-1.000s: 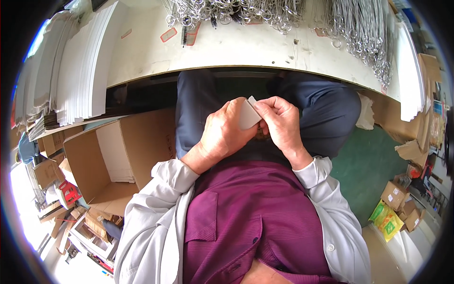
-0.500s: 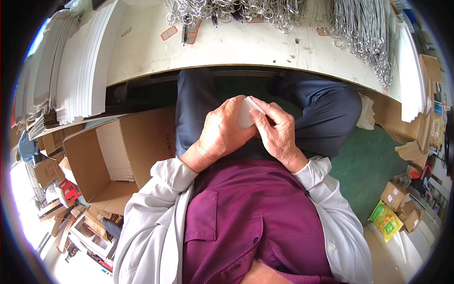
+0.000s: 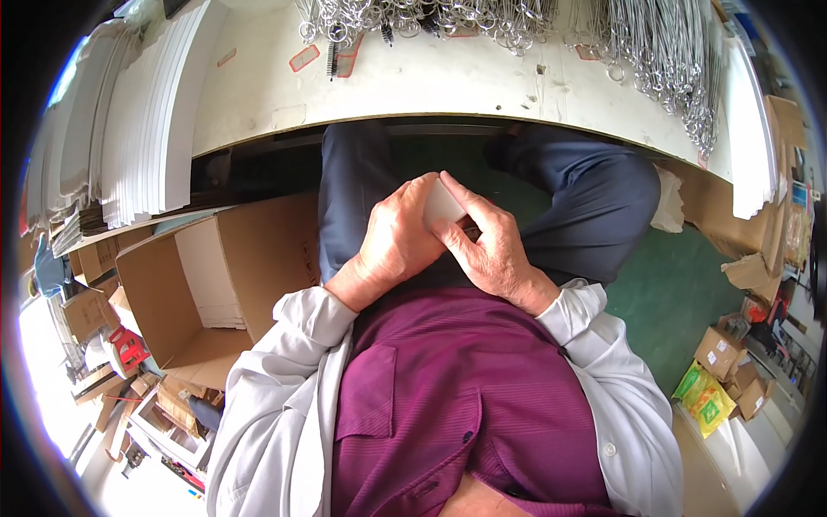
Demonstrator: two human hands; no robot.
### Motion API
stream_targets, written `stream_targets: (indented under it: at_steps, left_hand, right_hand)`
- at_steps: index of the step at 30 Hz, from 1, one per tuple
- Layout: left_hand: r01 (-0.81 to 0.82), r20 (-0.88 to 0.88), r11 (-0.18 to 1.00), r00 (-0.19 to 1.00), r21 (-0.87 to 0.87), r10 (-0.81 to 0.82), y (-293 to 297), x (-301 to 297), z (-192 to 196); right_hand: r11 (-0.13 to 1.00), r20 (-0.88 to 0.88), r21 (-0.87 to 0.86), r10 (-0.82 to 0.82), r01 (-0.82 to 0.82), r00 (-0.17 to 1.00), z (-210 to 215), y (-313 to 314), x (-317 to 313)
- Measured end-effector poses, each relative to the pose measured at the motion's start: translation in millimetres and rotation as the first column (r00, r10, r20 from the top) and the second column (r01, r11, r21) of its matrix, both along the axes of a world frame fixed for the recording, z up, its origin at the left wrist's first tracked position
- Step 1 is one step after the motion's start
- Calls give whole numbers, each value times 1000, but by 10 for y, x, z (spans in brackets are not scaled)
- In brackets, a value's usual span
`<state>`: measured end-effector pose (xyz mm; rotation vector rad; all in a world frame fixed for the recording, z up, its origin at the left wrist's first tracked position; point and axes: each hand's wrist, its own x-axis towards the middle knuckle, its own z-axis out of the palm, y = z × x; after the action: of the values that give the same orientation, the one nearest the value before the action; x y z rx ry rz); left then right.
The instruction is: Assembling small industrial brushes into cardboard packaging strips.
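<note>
Both my hands meet over my lap, in front of the table edge, closed around a small white cardboard piece (image 3: 443,203). One flat pale face of it shows between them; the rest is covered by fingers, so I cannot tell its full shape. My left hand (image 3: 398,231) wraps it from the left, back of the hand up. On the other side, my right hand (image 3: 493,246) grips it with the fingers along the far edge and the thumb at the near edge.
Across the front stands a white table (image 3: 379,90). Many metal wire pieces with rings (image 3: 663,77) lie at its far side. Stacked white cardboard sheets (image 3: 151,129) stand at the left. Below them sits an open cardboard box (image 3: 185,284); a yellow-green bag (image 3: 705,401) lies at the right.
My right hand has shifted slightly left, and its thumb has slid from the white face down to its near edge. More of the white face now shows.
</note>
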<state>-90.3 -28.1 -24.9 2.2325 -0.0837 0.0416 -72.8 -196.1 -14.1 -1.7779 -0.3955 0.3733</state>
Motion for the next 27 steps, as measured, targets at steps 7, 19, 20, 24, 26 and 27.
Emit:
stream_targets:
  at_steps: [7, 19, 20, 24, 26, 27]
  left_hand:
    - [11, -32, 997, 999, 72, -9, -54, 77, 127]
    - [-221, -19, 939, 972, 263, 234, 719, 47, 799]
    - [-268, -3, 897, 958, 352, 288, 856, 173, 848]
    - [-449, 194, 743, 892, 497, 409, 1388, 759, 1024]
    - [-470, 253, 686, 881, 555, 399, 1668, 1037, 1010]
    - [-477, 282, 632, 877, 611, 390, 1822, 1163, 979]
  right_hand:
    - [969, 70, 104, -233, 226, 970, -18, 111, 88]
    - [954, 379, 29, -288, 300, 879, 290, -141, 667]
    - [937, 533, 11, -300, 348, 791, 333, -178, 761]
    - [867, 677, -29, -349, 497, 648, 377, -423, 1171]
    - [848, 603, -66, -386, 526, 698, 290, -511, 1346]
    - [850, 605, -60, -386, 523, 697, 264, -495, 1397]
